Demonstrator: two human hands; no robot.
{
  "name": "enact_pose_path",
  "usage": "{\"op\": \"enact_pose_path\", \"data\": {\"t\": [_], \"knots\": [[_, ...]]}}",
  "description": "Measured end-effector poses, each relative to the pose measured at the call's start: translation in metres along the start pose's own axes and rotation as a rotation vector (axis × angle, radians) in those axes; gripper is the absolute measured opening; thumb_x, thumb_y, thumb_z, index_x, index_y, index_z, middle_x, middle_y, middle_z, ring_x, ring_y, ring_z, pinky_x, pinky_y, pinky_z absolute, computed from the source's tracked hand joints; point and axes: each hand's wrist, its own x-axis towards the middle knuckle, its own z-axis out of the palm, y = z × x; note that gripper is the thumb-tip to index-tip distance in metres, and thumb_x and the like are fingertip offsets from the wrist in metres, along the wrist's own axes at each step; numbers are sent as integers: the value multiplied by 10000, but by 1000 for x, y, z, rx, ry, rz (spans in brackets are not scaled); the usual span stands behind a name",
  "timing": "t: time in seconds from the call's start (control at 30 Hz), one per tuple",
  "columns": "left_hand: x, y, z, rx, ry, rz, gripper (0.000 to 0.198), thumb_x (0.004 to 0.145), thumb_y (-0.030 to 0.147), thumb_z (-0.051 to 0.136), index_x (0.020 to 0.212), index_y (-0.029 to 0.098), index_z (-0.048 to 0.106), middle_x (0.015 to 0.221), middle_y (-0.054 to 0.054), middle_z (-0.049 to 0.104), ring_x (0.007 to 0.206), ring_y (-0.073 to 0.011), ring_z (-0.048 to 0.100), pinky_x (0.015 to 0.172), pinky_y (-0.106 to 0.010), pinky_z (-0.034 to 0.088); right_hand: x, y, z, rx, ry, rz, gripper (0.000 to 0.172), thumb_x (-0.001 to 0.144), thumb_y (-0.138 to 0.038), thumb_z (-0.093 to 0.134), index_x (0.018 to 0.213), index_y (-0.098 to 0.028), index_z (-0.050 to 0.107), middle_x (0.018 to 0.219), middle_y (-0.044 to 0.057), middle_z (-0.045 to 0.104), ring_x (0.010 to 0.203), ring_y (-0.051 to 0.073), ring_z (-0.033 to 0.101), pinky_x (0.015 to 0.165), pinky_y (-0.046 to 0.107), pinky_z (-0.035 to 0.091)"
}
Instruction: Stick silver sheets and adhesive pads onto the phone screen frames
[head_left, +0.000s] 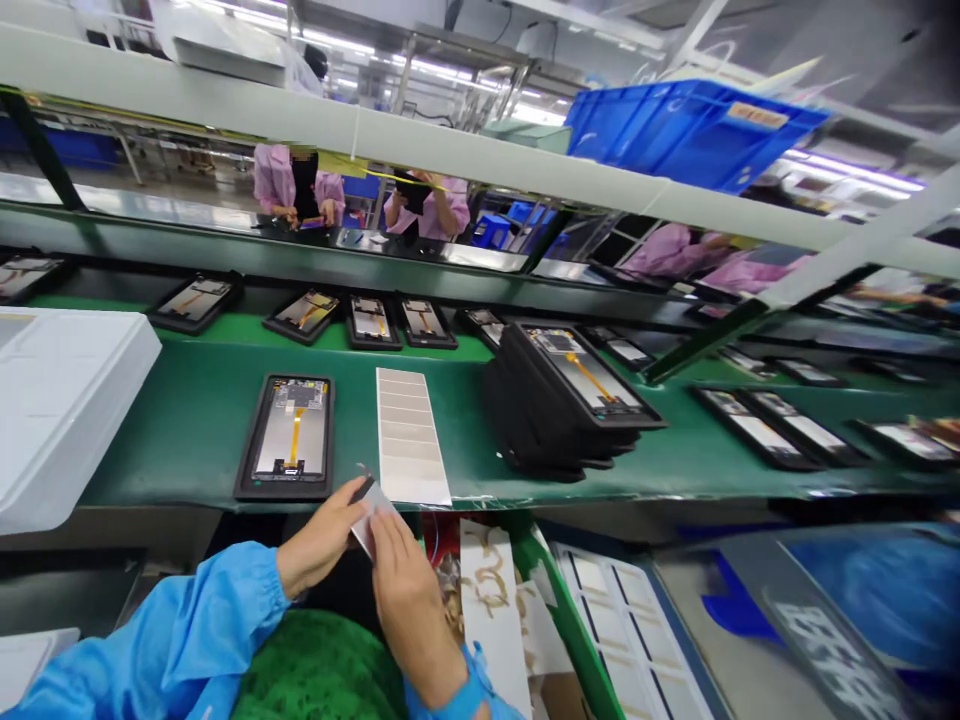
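In front of my body, just off the table's near edge, my left hand (324,538) pinches the upper left side of a flat silver battery (367,532). It has a dark strip at its top end, with what look like short thin wires. My right hand (409,585) grips the other side, fingers laid over its face. Beyond my left hand lies an opened tablet (292,430) in a black tray, its circuit board and orange flex cable showing. A sheet of pale rectangular stickers (411,440) rests flat to the right of that tablet.
A stack of black trays (532,420) bearing a tablet stands right on the green bench (195,400). White trays (67,400) sit left. More tablets (371,320) line the back. Below are a green box (574,620) and white sheets (645,630). A blue crate (690,130) sits overhead; several people work opposite.
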Motion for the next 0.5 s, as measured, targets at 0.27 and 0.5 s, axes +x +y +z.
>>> {"op": "enact_pose_path", "data": {"t": [0.27,0.5], "knots": [[-36,31,-72,280,192,275,455,801,498,724,1150,207,730,1161,-93,693,1141,-257,578,983,-332,422,31,-5,18,851,-155,427,360,971,-289,522,1318,-225,590,1044,82,747,901,238,731,785,359,621],[-60,39,-120,-74,372,252,614,696,419,832,1232,185,642,1097,-101,731,981,-261,680,839,-334,534,82,-31,69,1019,-303,350,426,1015,-332,446,1422,-207,467,1125,104,706,1009,220,689,842,367,584]]}}
